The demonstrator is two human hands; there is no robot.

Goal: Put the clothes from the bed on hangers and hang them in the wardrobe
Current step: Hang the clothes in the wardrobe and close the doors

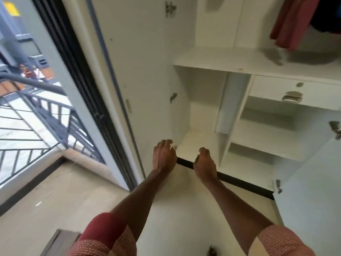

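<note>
The white wardrobe stands open ahead of me, with bare shelves in its lower part. A red garment hangs at the upper right, next to a dark garment. My left hand and my right hand reach forward and down side by side, near the wardrobe's bottom edge. Both hold nothing and their fingers hang loosely curled. No hanger and no bed are in view.
The left wardrobe door stands open beside a glass balcony door with a dark railing outside. A drawer with a metal handle sits at the right. The right wardrobe door is open near my right arm. Tiled floor lies below.
</note>
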